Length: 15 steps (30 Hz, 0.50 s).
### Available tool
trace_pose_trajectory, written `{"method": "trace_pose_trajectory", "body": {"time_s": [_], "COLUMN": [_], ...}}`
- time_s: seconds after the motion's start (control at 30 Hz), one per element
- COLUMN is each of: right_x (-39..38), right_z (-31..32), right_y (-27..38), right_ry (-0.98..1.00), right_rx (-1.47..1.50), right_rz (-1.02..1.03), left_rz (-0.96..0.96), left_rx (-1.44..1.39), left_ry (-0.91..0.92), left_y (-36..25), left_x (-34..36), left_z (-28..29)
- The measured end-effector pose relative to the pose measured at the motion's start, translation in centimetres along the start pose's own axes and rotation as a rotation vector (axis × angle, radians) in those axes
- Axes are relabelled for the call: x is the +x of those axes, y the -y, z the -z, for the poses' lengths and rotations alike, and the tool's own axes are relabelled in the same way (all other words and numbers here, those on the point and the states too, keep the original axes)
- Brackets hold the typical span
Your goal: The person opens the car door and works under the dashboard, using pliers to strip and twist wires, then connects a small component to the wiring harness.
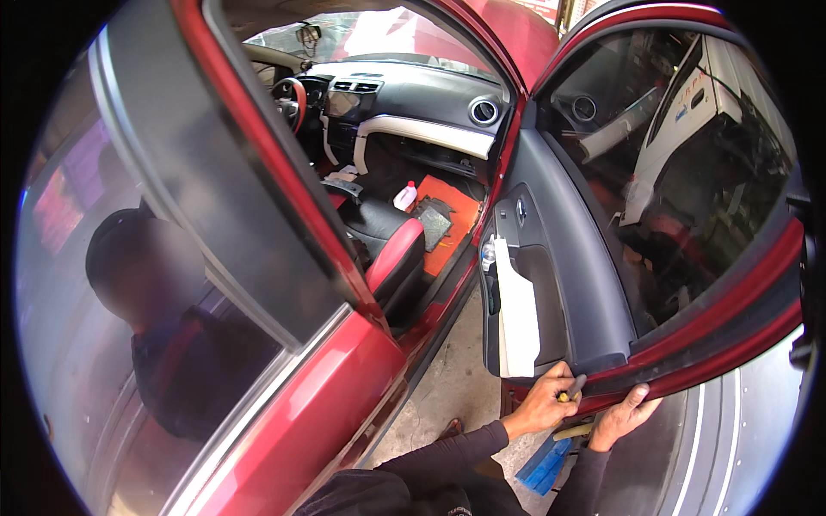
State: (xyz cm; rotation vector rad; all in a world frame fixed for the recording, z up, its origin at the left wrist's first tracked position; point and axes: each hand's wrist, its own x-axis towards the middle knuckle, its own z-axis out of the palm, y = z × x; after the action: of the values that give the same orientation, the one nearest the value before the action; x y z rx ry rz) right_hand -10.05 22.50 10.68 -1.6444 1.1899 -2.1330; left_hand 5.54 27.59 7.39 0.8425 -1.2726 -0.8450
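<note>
My left hand [544,404] is closed on a small black-and-yellow tool [571,391] at the trailing edge of the open red car door [714,301]. Beside it, my right hand [622,417] grips that door's edge, thumb uppermost. The door's dark inner trim [581,258] carries a white armrest or panel piece [518,327], with a plastic bottle [488,251] in the pocket. Below my hands lie a blue object [542,464] and a yellowish handle [575,431], both partly hidden.
Inside the car are a black-and-red seat [396,258], an orange mat [452,232] and a white jug [404,196]. The rear door [318,404] stands at left, a person's reflection in its window. Concrete ground [443,387] shows between doors; a grey ridged surface [723,439] is at right.
</note>
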Motion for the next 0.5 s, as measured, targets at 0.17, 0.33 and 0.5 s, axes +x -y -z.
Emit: {"method": "trace_pose_trajectory", "body": {"time_s": [0.17, 0.33, 0.5], "right_x": [0.7, 2.6, 3.1], "right_z": [0.4, 6.0, 8.4], "right_y": [-3.0, -7.2, -10.3], "right_ry": [-0.286, -0.347, -0.416], "right_rx": [-0.139, -0.219, -0.294], "right_rz": [-0.023, -0.130, 0.056], "left_rz": [0.032, 0.260, 0.399], "left_rx": [-0.015, -0.244, -0.545], "left_ry": [0.181, 0.612, 0.886], "left_y": [1.1, 2.4, 3.9], "left_x": [1.1, 6.8, 12.2], "left_z": [0.3, 2.1, 3.6]}}
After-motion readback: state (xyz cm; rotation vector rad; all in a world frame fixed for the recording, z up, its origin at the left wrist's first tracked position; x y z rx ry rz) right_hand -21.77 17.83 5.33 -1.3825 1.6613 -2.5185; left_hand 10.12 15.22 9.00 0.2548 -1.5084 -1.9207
